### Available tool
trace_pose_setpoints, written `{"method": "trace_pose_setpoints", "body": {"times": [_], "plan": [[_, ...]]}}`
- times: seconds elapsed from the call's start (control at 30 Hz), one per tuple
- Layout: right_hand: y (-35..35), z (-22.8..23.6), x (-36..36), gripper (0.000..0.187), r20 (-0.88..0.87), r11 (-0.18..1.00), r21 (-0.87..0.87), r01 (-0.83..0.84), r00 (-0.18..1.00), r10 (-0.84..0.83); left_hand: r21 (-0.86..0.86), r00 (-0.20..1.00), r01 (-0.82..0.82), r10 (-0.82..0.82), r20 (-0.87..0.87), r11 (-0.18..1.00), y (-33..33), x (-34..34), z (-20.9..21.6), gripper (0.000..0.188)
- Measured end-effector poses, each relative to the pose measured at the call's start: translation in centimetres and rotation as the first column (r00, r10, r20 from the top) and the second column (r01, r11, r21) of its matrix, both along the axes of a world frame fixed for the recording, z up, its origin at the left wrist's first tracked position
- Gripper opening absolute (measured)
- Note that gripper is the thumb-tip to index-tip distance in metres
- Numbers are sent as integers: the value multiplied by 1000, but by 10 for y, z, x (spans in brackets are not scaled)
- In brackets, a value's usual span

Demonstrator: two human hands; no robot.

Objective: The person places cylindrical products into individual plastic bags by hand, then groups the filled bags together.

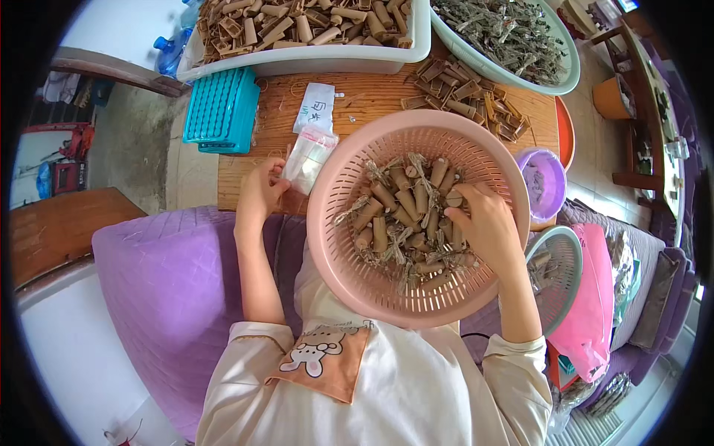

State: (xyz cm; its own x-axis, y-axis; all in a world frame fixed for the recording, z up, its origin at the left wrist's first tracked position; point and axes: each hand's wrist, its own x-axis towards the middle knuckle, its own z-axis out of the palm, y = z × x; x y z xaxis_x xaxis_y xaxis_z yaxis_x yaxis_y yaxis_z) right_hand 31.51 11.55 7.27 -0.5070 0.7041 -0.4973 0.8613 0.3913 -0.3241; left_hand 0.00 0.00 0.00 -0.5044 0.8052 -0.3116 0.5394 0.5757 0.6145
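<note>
A pink slotted plastic basket point(335, 253) sits in front of me. In it lie many short brown cylinders point(407, 204), mixed with dry grey-green twisted bundles point(399, 236). My right hand point(483, 223) reaches over the basket's right side, its thumb and fingers closed around one brown cylinder point(454, 198). Left of the basket, my left hand point(262, 189) pinches the lower left edge of a clear plastic bag point(306, 160) with a pink strip along its top. The bag's contents are hard to make out. A white paper slip point(316, 106) with handwriting lies just beyond it.
A white tub point(297, 62) of brown pieces and a pale green basin point(571, 63) of dried bundles stand at the back. Turquoise trays point(221, 111) are stacked at the left. A purple bowl point(554, 186) and pink bag point(587, 297) are at right. Loose split pieces point(468, 93) lie on the wooden table point(372, 97).
</note>
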Motion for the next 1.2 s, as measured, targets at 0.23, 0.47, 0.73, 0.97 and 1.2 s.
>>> {"method": "trace_pose_setpoints", "body": {"times": [0.23, 0.47, 0.73, 0.97, 1.2], "plan": [[-7, 2, 14, 34, -840, 872, -450, 193, 241, -486, -34, 985, 23, -28, -170, 999, -12, -10, 4, 26], [-6, 19, 13, 51, -590, 641, -747, -177, -266, -762, 139, 978, -7, 36, -206, 990, -7, 16, 57, 6], [-34, 30, -37, 62, -571, 561, -819, 123, -269, -775, 544, 623, 375, -639, 452, 751, -7, 133, 115, 38], [-46, 24, -20, 44, -760, 792, -610, 17, 270, -591, 576, 679, 280, -583, 447, 768, 3, 145, 102, 14], [-45, 29, -22, 47, -697, 726, -687, 29, 257, -670, 453, 436, 5, -410, 801, 891, 1, 145, 94, 21]]}}
